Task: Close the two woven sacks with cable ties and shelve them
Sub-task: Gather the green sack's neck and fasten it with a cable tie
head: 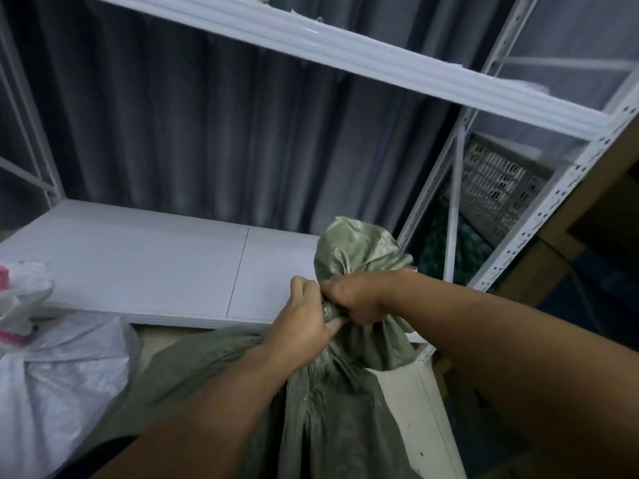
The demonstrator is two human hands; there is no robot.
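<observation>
White low shelf (138, 257) bare; green sack (325, 402), white sack (58, 385) in front.

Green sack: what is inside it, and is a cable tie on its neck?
The green sack bulges, but its weave hides the contents. Both hands, left hand and right hand, clench the gathered neck, covering any tie; none shows.

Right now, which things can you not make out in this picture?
- Cable tie on the green sack: neck hidden by left hand and right hand.
- White sack: cut off by the left edge.
- Crate contents: dim, behind the shelf frame.
</observation>
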